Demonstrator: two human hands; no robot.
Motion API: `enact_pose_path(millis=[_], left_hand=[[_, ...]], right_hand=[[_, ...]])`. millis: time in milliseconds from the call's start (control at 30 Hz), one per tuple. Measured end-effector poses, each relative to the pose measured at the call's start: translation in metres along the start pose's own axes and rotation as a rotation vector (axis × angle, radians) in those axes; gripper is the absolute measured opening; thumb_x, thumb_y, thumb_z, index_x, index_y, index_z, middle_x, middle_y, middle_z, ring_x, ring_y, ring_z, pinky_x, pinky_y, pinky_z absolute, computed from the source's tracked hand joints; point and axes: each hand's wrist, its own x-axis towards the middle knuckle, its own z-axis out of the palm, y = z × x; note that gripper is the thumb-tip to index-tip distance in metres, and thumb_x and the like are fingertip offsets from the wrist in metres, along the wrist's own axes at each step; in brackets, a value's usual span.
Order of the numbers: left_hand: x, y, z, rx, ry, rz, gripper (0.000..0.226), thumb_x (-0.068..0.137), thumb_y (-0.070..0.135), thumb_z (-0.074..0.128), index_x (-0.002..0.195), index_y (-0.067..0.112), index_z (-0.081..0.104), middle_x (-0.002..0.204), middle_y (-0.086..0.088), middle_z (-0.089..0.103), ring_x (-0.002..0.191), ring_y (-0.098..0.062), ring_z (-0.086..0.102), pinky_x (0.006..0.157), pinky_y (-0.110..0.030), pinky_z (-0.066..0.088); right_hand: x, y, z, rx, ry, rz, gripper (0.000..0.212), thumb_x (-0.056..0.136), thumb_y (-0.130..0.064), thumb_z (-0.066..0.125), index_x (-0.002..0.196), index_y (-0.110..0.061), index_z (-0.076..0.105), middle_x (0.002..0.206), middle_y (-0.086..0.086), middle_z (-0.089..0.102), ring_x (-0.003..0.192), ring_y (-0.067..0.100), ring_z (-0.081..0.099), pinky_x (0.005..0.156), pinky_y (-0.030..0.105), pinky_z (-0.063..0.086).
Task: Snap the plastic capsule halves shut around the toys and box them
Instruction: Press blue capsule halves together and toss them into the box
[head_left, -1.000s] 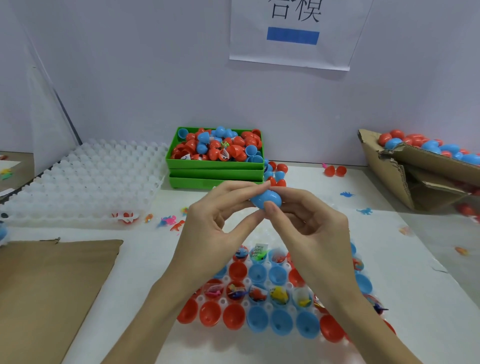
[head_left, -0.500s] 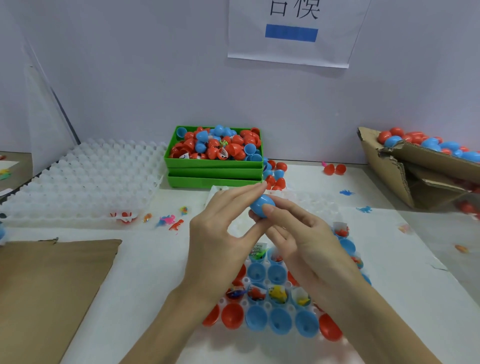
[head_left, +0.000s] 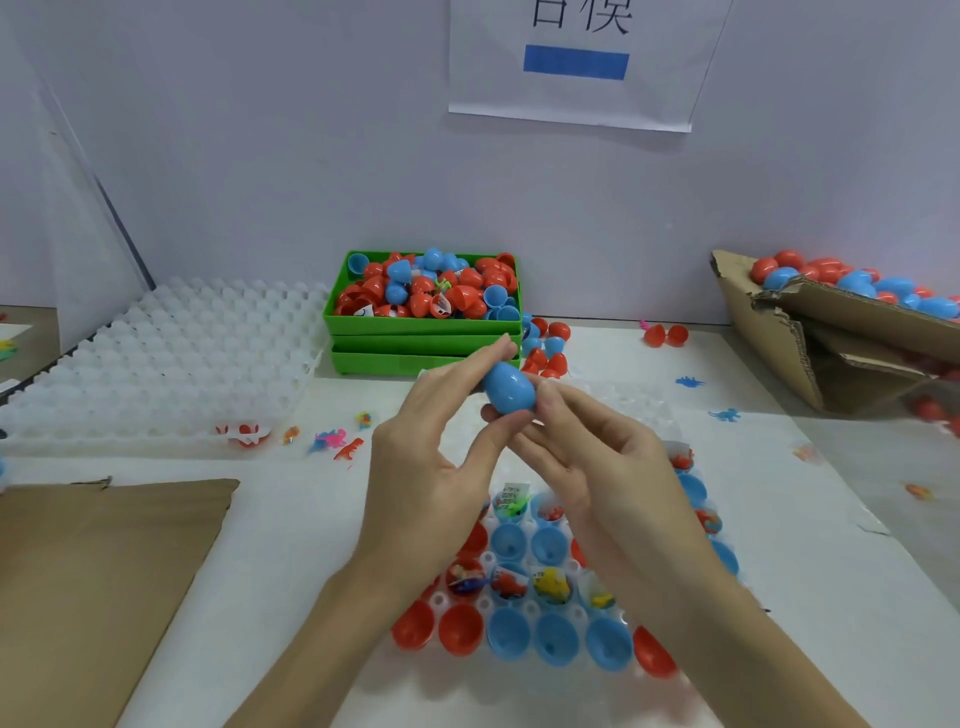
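A closed blue egg-shaped capsule (head_left: 508, 387) is held in the air above the table's middle. My left hand (head_left: 434, 467) pinches it between thumb and forefingers. My right hand (head_left: 597, 462) touches its lower right end with thumb and fingertips. Under my hands lies a clear tray (head_left: 618, 400) with red and blue capsule halves (head_left: 556, 636), several of them holding small toys (head_left: 551, 584). A cardboard box (head_left: 810, 338) at the right edge holds several closed red and blue capsules (head_left: 857, 283).
Stacked green bins (head_left: 421, 340) at the back hold loose capsule halves. A stack of white cell trays (head_left: 166, 353) sits at the left. A flat cardboard sheet (head_left: 93, 582) lies at front left. Small toy dinosaurs (head_left: 335, 441) and loose halves (head_left: 665, 335) are scattered on the table.
The capsule has turned from a rounded end-on view to its full egg length. Both hands shifted slightly right and my right fingers have loosened around it.
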Motion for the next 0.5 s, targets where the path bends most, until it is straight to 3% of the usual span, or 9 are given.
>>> enact_pose_path(millis=[133, 267, 500], left_hand=[[0.0054, 0.0014, -0.0075, -0.101, -0.090, 0.011, 0.043, 0.099, 0.023, 0.066, 0.142, 0.021, 0.061, 0.143, 0.009, 0.063, 0.143, -0.020, 0.051, 0.116, -0.039, 0.045], [0.0046, 0.0032, -0.0072, -0.192, -0.128, 0.008, 0.032, 0.104, 0.025, 0.061, 0.136, 0.019, 0.061, 0.138, 0.000, 0.064, 0.138, -0.032, 0.053, 0.113, -0.049, 0.046], [0.0014, 0.0086, -0.0037, -0.164, -0.074, 0.056, 0.030, 0.101, 0.021, 0.064, 0.130, 0.013, 0.064, 0.128, 0.003, 0.067, 0.128, -0.029, 0.061, 0.106, -0.043, 0.052]], right_hand=[[0.0037, -0.0050, -0.0038, 0.267, -0.210, 0.147, 0.032, 0.097, -0.019, 0.067, 0.126, -0.007, 0.073, 0.135, 0.015, 0.068, 0.127, 0.030, 0.065, 0.100, 0.031, 0.055], [0.0044, -0.0036, -0.0038, 0.410, -0.363, 0.166, 0.043, 0.103, -0.017, 0.061, 0.142, 0.002, 0.057, 0.149, 0.020, 0.056, 0.140, 0.030, 0.053, 0.112, 0.034, 0.046], [0.0037, 0.0040, -0.0024, 0.403, -0.354, 0.130, 0.040, 0.097, -0.028, 0.068, 0.125, -0.001, 0.071, 0.123, 0.010, 0.072, 0.122, 0.020, 0.066, 0.102, 0.026, 0.051]])
